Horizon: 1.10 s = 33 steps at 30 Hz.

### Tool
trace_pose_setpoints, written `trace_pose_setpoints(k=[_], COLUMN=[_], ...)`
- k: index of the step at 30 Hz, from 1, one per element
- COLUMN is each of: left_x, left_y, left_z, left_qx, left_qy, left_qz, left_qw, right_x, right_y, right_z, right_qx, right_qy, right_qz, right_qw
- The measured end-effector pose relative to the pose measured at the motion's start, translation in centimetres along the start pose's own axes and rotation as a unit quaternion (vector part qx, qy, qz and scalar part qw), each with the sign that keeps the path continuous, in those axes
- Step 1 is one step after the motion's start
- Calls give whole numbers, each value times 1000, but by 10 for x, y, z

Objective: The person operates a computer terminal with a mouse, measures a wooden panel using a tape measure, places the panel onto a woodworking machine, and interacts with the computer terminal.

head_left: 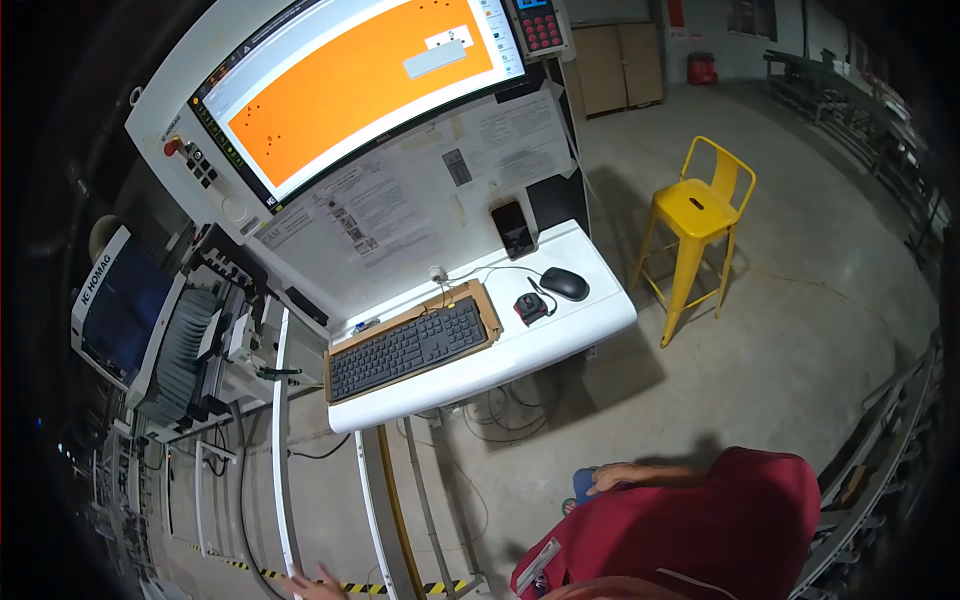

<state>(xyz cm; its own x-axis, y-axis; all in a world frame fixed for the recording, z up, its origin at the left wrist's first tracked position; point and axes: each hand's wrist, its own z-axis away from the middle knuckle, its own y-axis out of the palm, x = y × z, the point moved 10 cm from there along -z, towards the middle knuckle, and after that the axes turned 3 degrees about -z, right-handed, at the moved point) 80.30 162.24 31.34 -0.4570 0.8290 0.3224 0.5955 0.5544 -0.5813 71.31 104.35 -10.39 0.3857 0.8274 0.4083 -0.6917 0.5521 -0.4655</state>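
At the bottom left edge my left hand (318, 584) shows in part, its fingers spread beside the lower end of a white rail (281, 450). I cannot tell whether it touches the rail. My right hand (612, 477) is low in front of my body, below the maroon sleeve, against something blue (584, 484) that looks like cloth. Its fingers are partly hidden. Away from both hands, a white shelf (470, 382) carries a black keyboard (408, 347) on a cardboard piece, a black mouse (565, 283), a small red-and-black device (530, 308) and a phone (513, 230).
Above the shelf, a machine screen (360, 85) shows an orange panel; a red knob (172, 146) sits at its left. A yellow stool (704, 212) stands to the right. Machinery (150, 320) lines the left, and roller racks (880, 490) curve along the right.
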Motion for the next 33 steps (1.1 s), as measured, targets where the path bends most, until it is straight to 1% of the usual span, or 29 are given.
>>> trace_pose_setpoints(k=[1,2,3,4,5,7,8,9,10,11,13,14,15,16,17,18,19,21,22,23,24,25,26,27,28,29,30,31,33], left_x=[-23,-40,-76,-131,-178,-244,-271,-294,-312,-330,-357,-367,-374,-381,-387,-393,-397,-392,-388,-380,-371,-366,-361,-353,-336,-316,-295,-270,-215], left_y=[1,54,73,104,123,43,-7,-27,-37,-43,-47,-48,-52,-55,-60,-66,-71,-89,-101,-109,-121,-137,-150,-162,-170,-188,-196,-206,-233], left_z=[8,40,88,151,231,317,355,378,398,416,447,464,478,491,504,516,526,532,530,523,514,507,506,498,499,484,475,462,433], left_qx=[59,213,239,446,630,806,871,887,880,866,830,812,797,781,765,750,734,708,697,675,673,681,688,675,682,669,626,574,486], left_qy=[-18,-33,-28,40,101,104,107,115,132,144,154,153,145,136,125,111,95,53,31,23,-5,15,37,18,-114,-240,-304,-346,-414], left_qz=[16,180,375,369,350,329,294,306,335,365,416,432,443,451,457,466,469,450,430,389,385,386,386,428,488,541,559,566,560], left_qw=[998,960,895,814,685,481,377,327,309,309,339,361,385,410,436,456,482,542,573,627,631,622,614,601,532,449,450,480,529], right_x=[15,17,14,9,2,-13,-20,-27,-29,-27,-21,-22,-16,4,44,66,48,-9,-16,-26,-47,-76,-75,-74,-68,-61,-49,-37,9], right_y=[-11,-10,-6,-2,-1,-1,-1,-6,-14,-26,-58,-70,-83,-99,-120,-128,-113,-64,-46,-28,3,23,26,24,21,25,27,27,13], right_z=[21,24,22,18,14,5,-2,-6,-5,5,50,69,87,108,155,181,166,93,67,42,16,1,-4,-17,-32,-40,-51,-56,-68], right_qx=[7,29,43,53,60,64,62,53,43,4,-75,-96,-96,-49,30,104,138,295,322,348,427,484,495,446,390,397,380,362,312], right_qy=[-29,-48,-64,-80,-95,-134,-165,-204,-255,-347,-539,-601,-637,-648,-669,-685,-690,-533,-479,-425,-295,-157,-161,-194,-229,-235,-284,-333,-346], right_qz=[-10,-9,-13,-15,-23,-46,-61,-81,-105,-133,-167,-172,-173,-161,-157,-153,-144,-312,-259,-199,-99,10,32,108,179,195,230,262,167], right_qw=[1000,998,997,995,993,988,983,974,960,928,822,775,745,743,726,705,695,730,774,812,849,861,853,867,874,866,849,830,869])
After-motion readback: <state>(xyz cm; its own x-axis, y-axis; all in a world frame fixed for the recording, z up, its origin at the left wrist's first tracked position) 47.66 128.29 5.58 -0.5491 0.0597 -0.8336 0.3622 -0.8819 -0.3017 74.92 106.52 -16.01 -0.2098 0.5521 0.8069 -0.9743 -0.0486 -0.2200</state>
